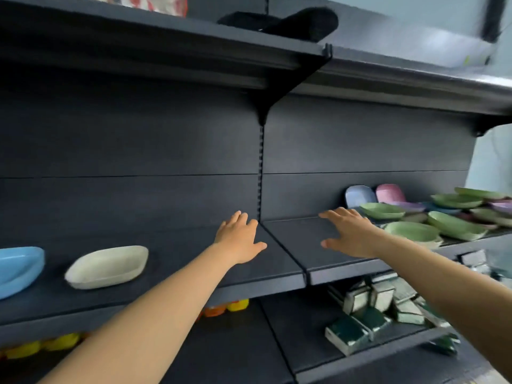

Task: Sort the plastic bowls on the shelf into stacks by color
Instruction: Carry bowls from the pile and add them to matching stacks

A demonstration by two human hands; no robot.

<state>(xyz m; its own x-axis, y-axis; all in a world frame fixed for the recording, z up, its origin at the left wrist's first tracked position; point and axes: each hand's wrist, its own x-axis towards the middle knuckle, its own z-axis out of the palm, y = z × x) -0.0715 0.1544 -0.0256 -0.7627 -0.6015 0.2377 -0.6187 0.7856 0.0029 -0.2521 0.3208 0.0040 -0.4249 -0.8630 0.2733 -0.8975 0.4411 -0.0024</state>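
Hands (240, 239) (349, 236) spread flat (empty) over shelf (291, 259).

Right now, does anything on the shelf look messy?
Yes. The bowls at the right end of the shelf lie in a jumble, green, pink, purple and blue mixed, some tilted. On the left, a blue bowl and a white bowl sit apart, neat.

No readable text, label or number on shelf (346, 245), bowls or boxed goods below.
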